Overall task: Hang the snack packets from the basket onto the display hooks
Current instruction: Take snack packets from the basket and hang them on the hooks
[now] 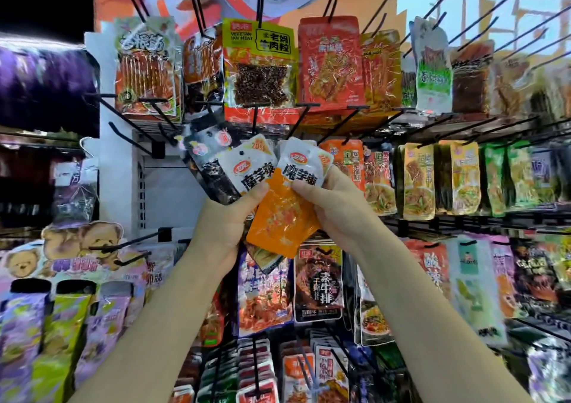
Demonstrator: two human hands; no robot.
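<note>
Both hands are raised in front of the hook wall, each holding snack packets. My left hand [230, 217] grips a fan of packets: a black-and-silver packet [210, 167] and a white-and-orange packet [247, 167]. My right hand [332, 204] pinches another white-and-orange packet [293, 198], whose orange lower half hangs between the two hands. Bare black display hooks [304, 119] stick out just above the packets. The basket is not in view.
Rows of hung snack packets fill the wall: a yellow vegetarian-meat packet [259, 62] and a red packet [329, 62] above, orange and green ones to the right, a dark beef-style packet [318, 282] below. Bare hooks [129, 241] project at the left beside a white post.
</note>
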